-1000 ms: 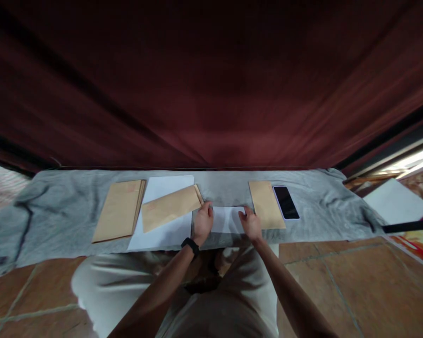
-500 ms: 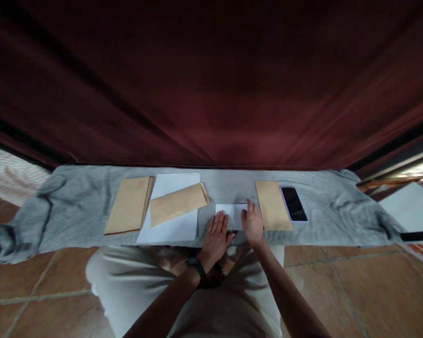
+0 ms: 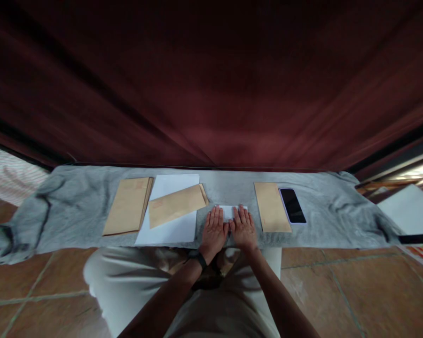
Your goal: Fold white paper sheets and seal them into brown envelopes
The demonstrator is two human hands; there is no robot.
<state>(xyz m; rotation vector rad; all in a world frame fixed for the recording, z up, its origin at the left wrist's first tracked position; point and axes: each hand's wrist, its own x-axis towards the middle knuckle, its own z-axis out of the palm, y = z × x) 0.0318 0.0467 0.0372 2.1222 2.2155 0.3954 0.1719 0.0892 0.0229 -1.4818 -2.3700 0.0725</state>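
Observation:
Both my hands lie flat, side by side, on a small folded white paper [image 3: 230, 210] on the grey cloth [image 3: 74, 206]. My left hand [image 3: 214, 230], with a black watch at the wrist, covers the paper's left part, fingers stretched out. Touching it on the right, my right hand [image 3: 243, 227] presses the paper's right part, fingers also extended. Only the paper's far edge shows between the fingertips. A brown envelope [image 3: 271, 206] lies just right of my right hand.
A black phone [image 3: 292, 205] lies beside that envelope. To the left, a brown envelope [image 3: 176, 204] rests on white sheets [image 3: 169, 230], next to a stack of brown envelopes [image 3: 129, 205]. A dark red curtain [image 3: 211, 94] hangs behind. Tiled floor [image 3: 356, 291] and white paper [image 3: 409, 209] lie right.
My hands went from holding the white paper's two ends to lying flat together on top of it. The paper looks smaller, folded down.

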